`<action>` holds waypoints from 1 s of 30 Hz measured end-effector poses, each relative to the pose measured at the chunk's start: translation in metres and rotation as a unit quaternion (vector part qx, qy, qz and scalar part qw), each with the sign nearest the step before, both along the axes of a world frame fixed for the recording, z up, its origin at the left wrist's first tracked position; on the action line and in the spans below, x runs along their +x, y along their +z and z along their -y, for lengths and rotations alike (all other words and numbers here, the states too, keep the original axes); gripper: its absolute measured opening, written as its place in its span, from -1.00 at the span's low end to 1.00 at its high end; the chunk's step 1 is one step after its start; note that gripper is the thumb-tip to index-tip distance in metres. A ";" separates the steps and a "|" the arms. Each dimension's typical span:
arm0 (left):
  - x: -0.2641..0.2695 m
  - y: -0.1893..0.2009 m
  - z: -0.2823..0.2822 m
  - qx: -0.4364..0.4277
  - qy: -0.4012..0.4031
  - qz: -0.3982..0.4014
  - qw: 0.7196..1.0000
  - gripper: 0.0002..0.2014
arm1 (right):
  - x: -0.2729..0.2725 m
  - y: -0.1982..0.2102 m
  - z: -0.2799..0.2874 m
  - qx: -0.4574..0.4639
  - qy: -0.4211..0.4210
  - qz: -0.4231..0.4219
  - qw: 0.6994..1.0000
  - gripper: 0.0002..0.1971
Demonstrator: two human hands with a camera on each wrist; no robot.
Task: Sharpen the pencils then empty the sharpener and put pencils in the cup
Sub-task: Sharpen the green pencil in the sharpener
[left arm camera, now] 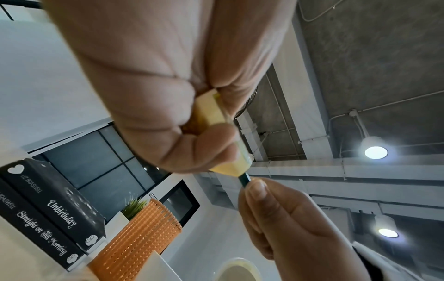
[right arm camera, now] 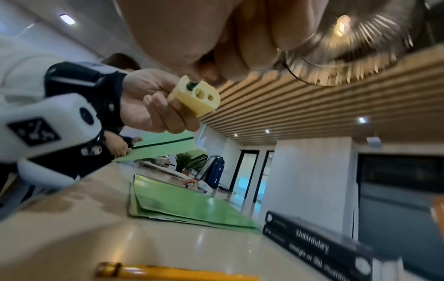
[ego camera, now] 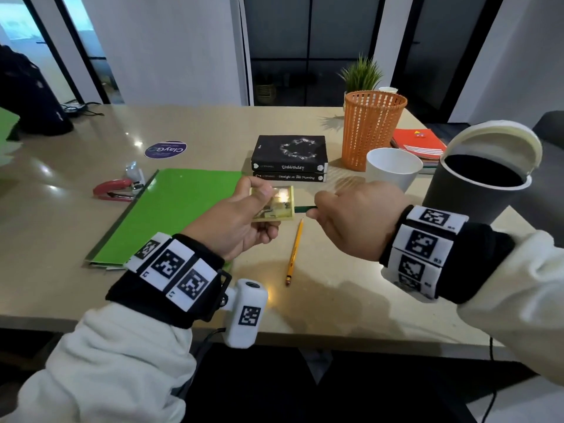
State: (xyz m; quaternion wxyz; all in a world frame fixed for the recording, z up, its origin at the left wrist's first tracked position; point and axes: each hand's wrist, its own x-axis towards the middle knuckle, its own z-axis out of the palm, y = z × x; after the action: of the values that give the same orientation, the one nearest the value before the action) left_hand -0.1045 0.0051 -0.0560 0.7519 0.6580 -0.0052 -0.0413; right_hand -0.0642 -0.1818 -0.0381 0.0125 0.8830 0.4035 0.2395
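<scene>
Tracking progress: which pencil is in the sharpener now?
The dark green pencil, pinched by the right hand. The yellow pencil lies loose on the table.

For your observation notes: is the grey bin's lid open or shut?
Open. The bin's white lid is tipped back, and its dark inside shows.

Two pencils: a green one (ego camera: 305, 208) between the hands, a yellow one (ego camera: 294, 251) lying just below them. One yellow sharpener (ego camera: 279, 203) (three holes in its end face). Beyond the hands, two stacked black books (ego camera: 289, 157); to their right, one white cup (ego camera: 393, 167), one orange basket (ego camera: 373, 129), one dark bin (ego camera: 476, 184).
</scene>
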 end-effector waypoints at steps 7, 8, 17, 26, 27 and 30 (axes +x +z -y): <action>0.000 0.001 0.001 0.148 -0.013 0.059 0.987 -0.95 | 0.000 -0.005 0.000 0.019 -0.019 -0.233 0.972 -0.60; 0.000 0.001 0.001 0.171 -0.017 0.067 0.983 -0.94 | 0.000 -0.005 0.001 0.046 -0.028 -0.293 0.954 -0.59; 0.004 0.003 -0.001 0.090 0.026 0.013 0.996 -0.88 | 0.005 -0.003 -0.009 -0.056 -0.010 -0.022 0.998 -0.64; -0.003 0.011 -0.005 -0.003 0.037 -0.028 0.999 -0.82 | 0.007 -0.006 -0.008 0.021 0.037 0.098 0.994 -0.65; -0.003 0.011 -0.004 0.002 0.037 -0.026 0.999 -0.81 | 0.007 -0.006 -0.007 0.027 0.044 0.094 0.994 -0.64; -0.005 0.011 0.000 0.028 0.036 -0.015 0.999 -0.85 | 0.003 -0.006 -0.004 0.036 0.039 0.045 0.998 -0.61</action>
State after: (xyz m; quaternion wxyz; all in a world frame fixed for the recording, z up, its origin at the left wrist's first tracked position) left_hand -0.1092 0.0054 -0.0454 0.7342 0.6778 0.0309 -0.0248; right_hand -0.0613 -0.1774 -0.0439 -0.0109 0.8549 0.4276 0.2937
